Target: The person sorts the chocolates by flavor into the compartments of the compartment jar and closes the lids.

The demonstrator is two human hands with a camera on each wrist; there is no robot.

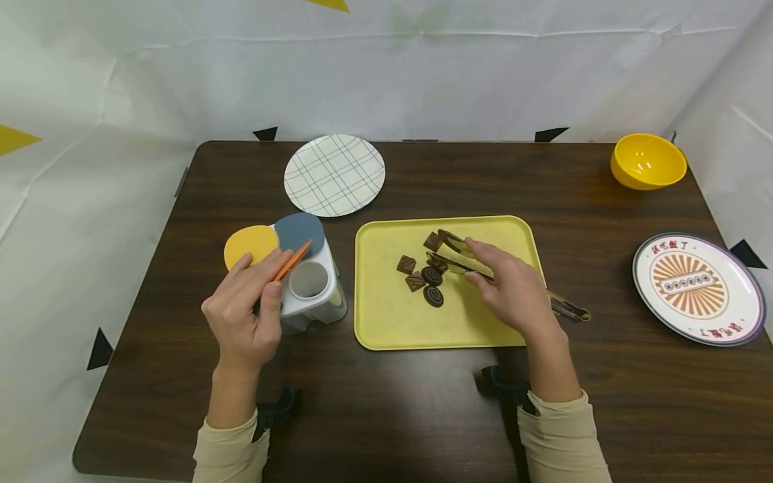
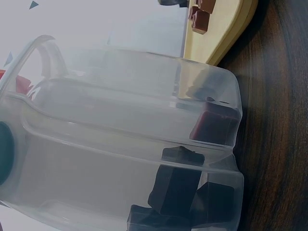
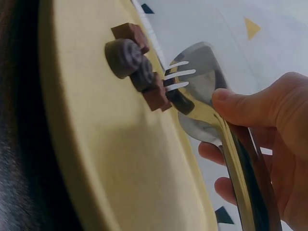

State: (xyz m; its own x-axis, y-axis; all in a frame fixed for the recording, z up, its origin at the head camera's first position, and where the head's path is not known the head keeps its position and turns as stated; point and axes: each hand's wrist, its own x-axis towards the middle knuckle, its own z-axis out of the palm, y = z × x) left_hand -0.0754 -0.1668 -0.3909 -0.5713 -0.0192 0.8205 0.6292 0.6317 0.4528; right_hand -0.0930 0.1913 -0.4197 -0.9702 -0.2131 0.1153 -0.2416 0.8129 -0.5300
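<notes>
My left hand (image 1: 244,310) pinches an orange lid (image 1: 294,260) edge-up beside the round opening of a clear compartment box (image 1: 335,303). Yellow (image 1: 251,245) and blue (image 1: 300,233) lids cover other sections. Through the box wall, the left wrist view shows several dark chocolates (image 2: 175,188) and a reddish-brown one (image 2: 215,125). My right hand (image 1: 510,287) grips metal serving tongs (image 3: 236,159), with one forked and one spoon-like end, jaws apart over the yellow tray (image 1: 477,322). Their tips are right at the square, striped (image 1: 406,263) and round, dark chocolates (image 1: 433,296).
A checked plate (image 1: 335,176) lies behind the box and tray. At the right are a yellow bowl (image 1: 649,161) in the far corner and a printed plate (image 1: 698,288) nearer me. White sheeting surrounds the dark wooden table (image 1: 386,409).
</notes>
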